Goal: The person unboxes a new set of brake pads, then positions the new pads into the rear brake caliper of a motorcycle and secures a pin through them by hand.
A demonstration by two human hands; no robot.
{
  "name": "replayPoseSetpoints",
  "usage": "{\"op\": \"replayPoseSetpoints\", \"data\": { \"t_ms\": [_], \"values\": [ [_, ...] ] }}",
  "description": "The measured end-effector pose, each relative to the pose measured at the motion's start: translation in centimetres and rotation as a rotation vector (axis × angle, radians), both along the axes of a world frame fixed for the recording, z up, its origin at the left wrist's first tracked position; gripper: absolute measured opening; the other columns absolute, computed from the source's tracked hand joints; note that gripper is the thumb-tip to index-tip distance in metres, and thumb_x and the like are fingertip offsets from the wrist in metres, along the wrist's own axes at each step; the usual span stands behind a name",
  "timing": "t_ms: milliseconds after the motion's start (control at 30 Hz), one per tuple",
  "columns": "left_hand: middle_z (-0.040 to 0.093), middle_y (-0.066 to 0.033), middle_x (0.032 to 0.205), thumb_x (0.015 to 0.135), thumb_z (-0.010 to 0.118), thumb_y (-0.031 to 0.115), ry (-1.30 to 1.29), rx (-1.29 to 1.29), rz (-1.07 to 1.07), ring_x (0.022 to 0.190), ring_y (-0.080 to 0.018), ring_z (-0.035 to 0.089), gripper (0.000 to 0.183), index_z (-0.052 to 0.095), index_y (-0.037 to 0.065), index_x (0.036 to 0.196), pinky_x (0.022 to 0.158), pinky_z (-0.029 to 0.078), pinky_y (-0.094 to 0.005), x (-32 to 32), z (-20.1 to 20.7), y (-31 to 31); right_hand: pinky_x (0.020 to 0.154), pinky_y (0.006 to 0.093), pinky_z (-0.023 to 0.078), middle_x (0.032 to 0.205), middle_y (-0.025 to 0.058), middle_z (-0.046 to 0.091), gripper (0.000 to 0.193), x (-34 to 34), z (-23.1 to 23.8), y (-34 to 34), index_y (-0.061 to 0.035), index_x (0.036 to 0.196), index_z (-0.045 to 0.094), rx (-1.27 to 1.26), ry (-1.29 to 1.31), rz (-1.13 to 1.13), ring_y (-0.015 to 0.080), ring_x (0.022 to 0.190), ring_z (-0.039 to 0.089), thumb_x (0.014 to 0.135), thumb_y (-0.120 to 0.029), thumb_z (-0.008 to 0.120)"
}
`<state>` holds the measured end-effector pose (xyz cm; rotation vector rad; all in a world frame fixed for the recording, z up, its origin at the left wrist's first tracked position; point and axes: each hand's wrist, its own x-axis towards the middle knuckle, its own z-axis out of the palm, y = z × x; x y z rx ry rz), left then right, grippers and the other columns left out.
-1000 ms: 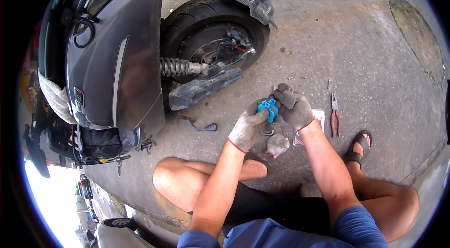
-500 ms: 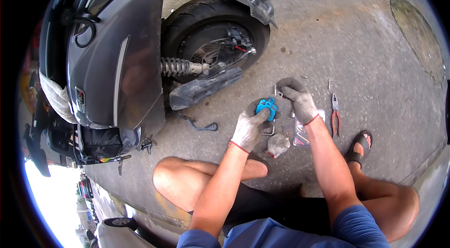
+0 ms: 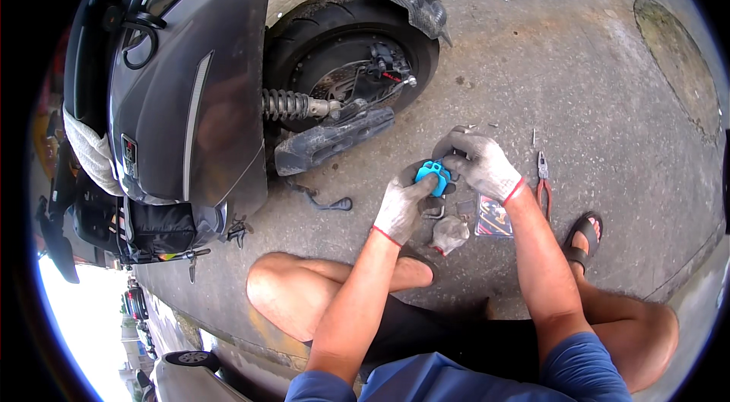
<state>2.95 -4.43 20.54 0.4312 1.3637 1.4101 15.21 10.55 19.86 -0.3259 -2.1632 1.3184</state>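
A pair of bright blue brake pads (image 3: 427, 173) is held in front of me in my left hand (image 3: 401, 206), its gloved fingers and thumb closed round them. My right hand (image 3: 483, 165), also gloved, is at the right edge of the pads with thumb and fingers pinched. A small metal piece seems to be in that pinch, but the fingers mostly hide it. Just below the pads, a bent metal hex key (image 3: 434, 213) lies on the ground. A crumpled white glove (image 3: 450, 235) rests beside it.
At upper left stands a scooter (image 3: 220, 121) with its rear wheel (image 3: 304, 37) and brake caliper (image 3: 385, 60) exposed. Red-handled pliers (image 3: 543, 174), a bolt (image 3: 533, 136) and a printed card package (image 3: 493, 218) lie to the right. A dark curved lever (image 3: 327, 204) lies left.
My right hand has moved left to the pads, bringing the small metal piece against them. My left hand keeps hold of the brake pads in nearly the same place.
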Motion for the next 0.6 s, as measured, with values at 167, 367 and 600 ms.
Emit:
{"op": "replayPoseSetpoints", "data": {
  "t_ms": [167, 367, 600],
  "values": [
    [0.066, -0.0087, 0.108, 0.092, 0.064, 0.019, 0.023, -0.028, 0.014, 0.092, -0.0185, 0.067, 0.042, 0.053, -0.001, 0.127, 0.071, 0.052, -0.0283, 0.3, -0.3, -0.1, 0.076, 0.03, 0.051, 0.088, 0.0076, 0.067, 0.013, -0.1, -0.7, -0.4, -0.0025, 0.095, 0.066, -0.271, -0.002, -0.168, 0.0159, 0.084, 0.064, 0.082, 0.002, 0.065],
    [0.066, -0.0098, 0.108, 0.092, 0.063, 0.016, 0.062, -0.013, 0.074, 0.092, -0.02, 0.067, 0.041, 0.053, -0.003, 0.128, 0.072, 0.052, -0.0298, 0.6, 0.3, -0.2, 0.075, 0.029, 0.051, 0.085, 0.007, 0.068, 0.009, 0.6, -2.2, 0.8, -0.0008, 0.093, 0.066, -0.395, 0.036, -0.213, 0.0127, 0.081, 0.064, 0.084, -0.001, 0.066],
    [0.066, -0.0109, 0.109, 0.091, 0.064, 0.015, 0.072, 0.021, 0.065, 0.093, -0.0205, 0.067, 0.043, 0.052, -0.004, 0.128, 0.073, 0.053, -0.0304, 0.9, 0.3, 0.0, 0.076, 0.0279, 0.051, 0.085, 0.0052, 0.068, 0.009, 0.3, -3.7, 0.7, -0.0007, 0.093, 0.067, -0.514, 0.116, -0.196, 0.0116, 0.082, 0.063, 0.084, -0.001, 0.066]
  ]
}}
